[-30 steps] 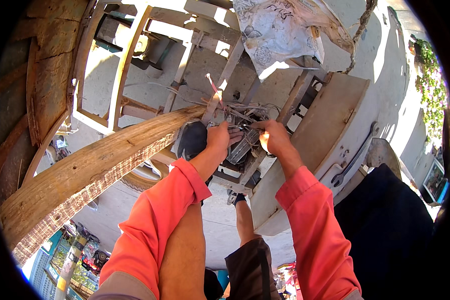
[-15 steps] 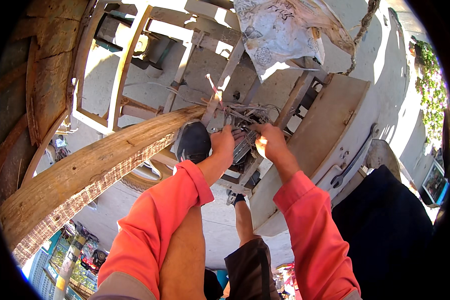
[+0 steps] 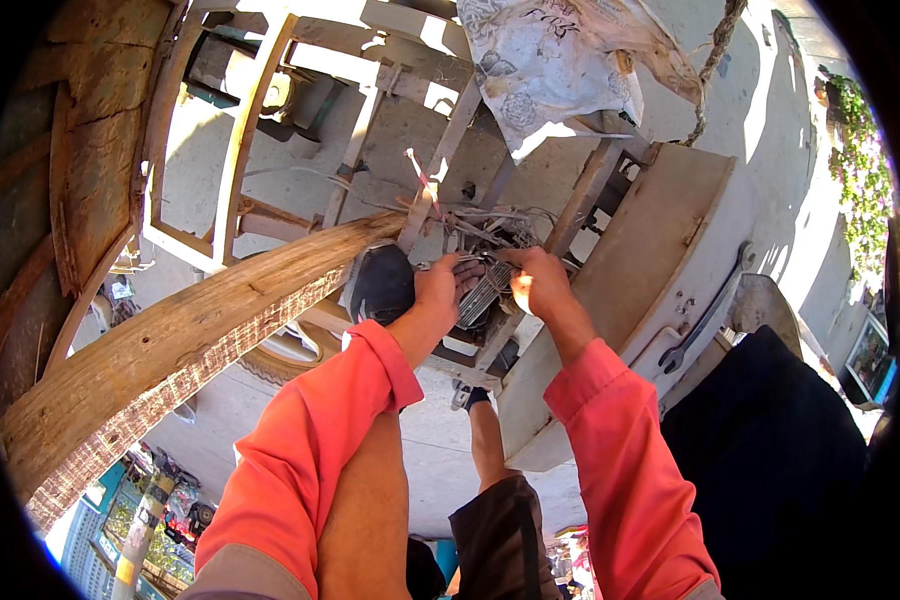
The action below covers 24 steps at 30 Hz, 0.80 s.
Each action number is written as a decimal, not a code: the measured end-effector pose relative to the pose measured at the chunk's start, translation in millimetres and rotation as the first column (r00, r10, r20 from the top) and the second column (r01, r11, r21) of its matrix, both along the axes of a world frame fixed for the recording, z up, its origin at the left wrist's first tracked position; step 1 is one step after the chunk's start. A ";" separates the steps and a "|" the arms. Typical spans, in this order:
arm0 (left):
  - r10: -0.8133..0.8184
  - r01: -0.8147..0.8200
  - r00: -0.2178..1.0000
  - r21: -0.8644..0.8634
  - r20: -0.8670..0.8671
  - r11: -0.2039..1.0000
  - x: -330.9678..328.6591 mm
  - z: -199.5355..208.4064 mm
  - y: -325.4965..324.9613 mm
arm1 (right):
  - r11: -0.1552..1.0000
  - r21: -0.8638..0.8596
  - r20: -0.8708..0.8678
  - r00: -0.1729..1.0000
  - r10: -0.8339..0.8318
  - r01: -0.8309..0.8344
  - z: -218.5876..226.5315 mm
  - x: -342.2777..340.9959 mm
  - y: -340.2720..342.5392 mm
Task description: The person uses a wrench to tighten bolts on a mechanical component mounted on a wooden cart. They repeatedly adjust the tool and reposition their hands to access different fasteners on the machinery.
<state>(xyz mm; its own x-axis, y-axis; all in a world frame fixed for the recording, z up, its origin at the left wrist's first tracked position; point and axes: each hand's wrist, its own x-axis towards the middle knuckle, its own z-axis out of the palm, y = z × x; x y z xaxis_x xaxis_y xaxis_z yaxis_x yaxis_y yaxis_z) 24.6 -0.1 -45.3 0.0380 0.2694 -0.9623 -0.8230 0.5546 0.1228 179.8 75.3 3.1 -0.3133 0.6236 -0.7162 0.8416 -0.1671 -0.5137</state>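
Both my hands are over a finned metal part (image 3: 483, 296) set in the frame among loose wires (image 3: 500, 228). My left hand (image 3: 438, 290) is on its left side, thumb and fingers drawn together around something small near its upper end. Across from it, my right hand (image 3: 540, 284) is closed, fingers curled inward, with the thing in its grip hidden. A thin metallic piece seems to lie between the two hands, too small to name. Just left of my left hand is a dark shoe (image 3: 384, 284).
A long wooden beam (image 3: 200, 315) runs in from the left. Metal frame bars (image 3: 445, 165) surround the work spot. A large wrench (image 3: 710, 310) lies on the pale metal box (image 3: 650, 270) at right. A printed white sack (image 3: 550, 75) drapes over the frame's far end.
My left hand has shifted slightly left and down, and more of its fingers show beside the finned part. My right hand stays nearly in place.
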 end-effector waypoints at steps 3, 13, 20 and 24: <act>0.015 -0.016 0.999 0.025 0.034 1.000 -1.6 -4.3 -4.0 | 0.999 0.030 -0.029 0.999 0.026 -0.026 0.4 2.0 1.6; 0.054 -0.056 0.996 0.019 0.074 0.998 -3.7 -8.3 -4.2 | 0.998 0.035 -0.075 0.996 0.052 -0.050 10.5 -6.3 3.5; 0.056 -0.056 0.996 0.006 0.075 0.998 -3.9 -7.1 -0.3 | 0.995 0.094 -0.160 0.986 0.038 -0.023 -1.0 0.2 -2.5; 0.012 -0.014 0.996 0.026 0.086 1.000 -6.5 -12.1 0.7 | 0.996 0.084 -0.132 0.990 0.051 -0.040 -6.9 5.4 -3.5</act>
